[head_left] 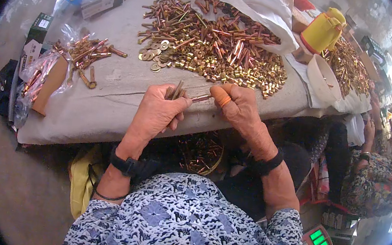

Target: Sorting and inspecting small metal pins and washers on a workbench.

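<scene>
My left hand (154,108) is closed around a few metal bolts (175,91) that stick up past the fingers. One more bolt (201,98) spans the gap between my hands, pinched by the left thumb and fingers. My right hand (241,110), with an orange cover on one digit, is closed on its other end; what the right fingertips cover is hidden. Just beyond my hands lies a heap of golden sleeve-like nuts (259,79). Flat washers (155,54) lie at its left, and loose bolts (178,19) are piled behind.
Bagged bolts (85,54) and small boxes (37,32) lie on the cloth-covered table (118,82) at left. At right stand a yellow jug (323,30) and a white bowl (324,79). A container of bolts (199,154) sits below the edge. Another person (375,184) and a scale (316,242) are at right.
</scene>
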Available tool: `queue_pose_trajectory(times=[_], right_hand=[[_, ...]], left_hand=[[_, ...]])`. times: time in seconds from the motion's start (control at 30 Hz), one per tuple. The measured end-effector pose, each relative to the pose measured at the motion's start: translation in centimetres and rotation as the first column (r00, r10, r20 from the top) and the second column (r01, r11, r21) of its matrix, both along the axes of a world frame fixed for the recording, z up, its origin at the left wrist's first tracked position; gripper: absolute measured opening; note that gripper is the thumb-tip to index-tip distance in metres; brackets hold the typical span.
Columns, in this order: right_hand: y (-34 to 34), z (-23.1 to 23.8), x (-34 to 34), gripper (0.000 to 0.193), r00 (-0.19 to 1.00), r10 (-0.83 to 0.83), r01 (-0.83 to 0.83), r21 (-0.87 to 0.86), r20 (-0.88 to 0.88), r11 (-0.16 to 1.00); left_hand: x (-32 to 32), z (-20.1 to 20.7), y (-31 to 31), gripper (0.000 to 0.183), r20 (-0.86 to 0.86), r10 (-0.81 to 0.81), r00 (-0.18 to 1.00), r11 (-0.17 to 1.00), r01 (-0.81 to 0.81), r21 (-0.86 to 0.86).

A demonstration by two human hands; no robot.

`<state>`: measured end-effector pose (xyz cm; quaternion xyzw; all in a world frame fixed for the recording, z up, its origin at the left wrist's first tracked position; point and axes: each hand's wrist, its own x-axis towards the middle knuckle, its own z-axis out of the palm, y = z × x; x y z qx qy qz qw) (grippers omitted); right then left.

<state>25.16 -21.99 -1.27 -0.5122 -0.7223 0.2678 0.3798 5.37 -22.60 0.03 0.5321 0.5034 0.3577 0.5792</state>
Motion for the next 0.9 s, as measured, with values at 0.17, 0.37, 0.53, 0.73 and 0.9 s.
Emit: queue_pose_trajectory(times=[0.17,0.37,0.53,0.73,0.9], right_hand=[[-0.1,-0.6,-0.3,0.026,0.965,-0.044,0.046,0.001,-0.257,0.999],[-0.2,-0.7,-0.1,0.021,0.958,-0.07,0.046,-0.093,-0.279,0.995],[-0.1,-0.6,-0.7,0.018,0.973,-0.142,0.169,0.14,-0.183,0.976],[0.0,-0.9,-0.1,0.013,0.992,-0.084,0.097,0.156,-0.089,0.983],[0.0,-0.3,-0.8,0.012,0.975,-0.047,0.127,0.372,-0.215,0.92]], left_hand=[[0.1,0.0,0.1,0.013,0.009,0.028,1.0,0.999,-0.028,-0.026],[0.1,-0.1,0.1,0.013,0.022,0.024,0.999,1.0,-0.024,-0.009],[0.1,0.0,0.0,0.013,0.0,0.031,1.0,1.0,-0.031,0.003],[0.1,0.0,0.1,0.014,-0.025,0.011,1.0,1.0,-0.011,0.005],[0.1,0.1,0.0,0.014,0.027,0.043,0.999,0.999,-0.043,-0.023]])
